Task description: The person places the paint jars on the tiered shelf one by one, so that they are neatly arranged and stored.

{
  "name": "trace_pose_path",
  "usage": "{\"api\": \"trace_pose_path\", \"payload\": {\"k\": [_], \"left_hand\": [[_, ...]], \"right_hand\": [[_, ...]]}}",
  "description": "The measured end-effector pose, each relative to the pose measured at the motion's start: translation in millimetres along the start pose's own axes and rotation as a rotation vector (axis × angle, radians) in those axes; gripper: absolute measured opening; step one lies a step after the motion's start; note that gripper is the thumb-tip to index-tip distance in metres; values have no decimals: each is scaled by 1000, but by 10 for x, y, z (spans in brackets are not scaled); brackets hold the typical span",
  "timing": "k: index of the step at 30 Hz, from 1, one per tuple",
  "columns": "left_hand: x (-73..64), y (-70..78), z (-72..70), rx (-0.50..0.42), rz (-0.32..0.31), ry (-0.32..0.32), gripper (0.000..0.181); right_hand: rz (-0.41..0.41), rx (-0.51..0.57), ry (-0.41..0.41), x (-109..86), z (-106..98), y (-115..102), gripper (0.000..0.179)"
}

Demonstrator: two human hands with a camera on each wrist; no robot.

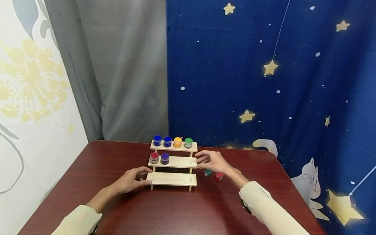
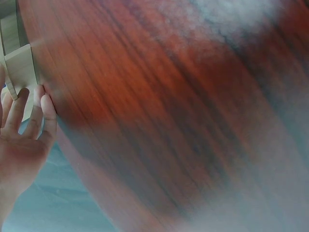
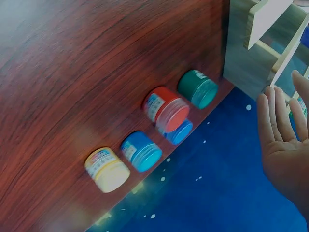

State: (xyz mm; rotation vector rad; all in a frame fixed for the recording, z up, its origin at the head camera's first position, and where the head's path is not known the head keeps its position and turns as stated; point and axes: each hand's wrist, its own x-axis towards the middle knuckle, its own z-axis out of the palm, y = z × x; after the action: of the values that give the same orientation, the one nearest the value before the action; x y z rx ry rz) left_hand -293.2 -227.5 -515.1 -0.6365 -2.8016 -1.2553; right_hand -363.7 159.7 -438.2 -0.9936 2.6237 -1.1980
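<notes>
The left grip [image 1: 132,180] and right grip [image 1: 214,161] look open at the rack's [image 1: 171,178] eight and three o'clock; uneven pushing could topple its jars [image 1: 177,143].

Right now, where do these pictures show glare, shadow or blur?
Head view: a pale sheen on the table, a dark shadow beside the right sleeve; left wrist view: whitish glare at the top, haze lower right; right wrist view: blurred red jar, label unreadable.
</notes>
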Motion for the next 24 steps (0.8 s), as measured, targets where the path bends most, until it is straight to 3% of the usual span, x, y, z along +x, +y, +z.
{"api": "trace_pose_path", "payload": {"k": [24], "left_hand": [[3, -9, 7, 6, 8, -4, 38]], "right_hand": [[108, -12, 135, -446, -229, 435, 41]]}}
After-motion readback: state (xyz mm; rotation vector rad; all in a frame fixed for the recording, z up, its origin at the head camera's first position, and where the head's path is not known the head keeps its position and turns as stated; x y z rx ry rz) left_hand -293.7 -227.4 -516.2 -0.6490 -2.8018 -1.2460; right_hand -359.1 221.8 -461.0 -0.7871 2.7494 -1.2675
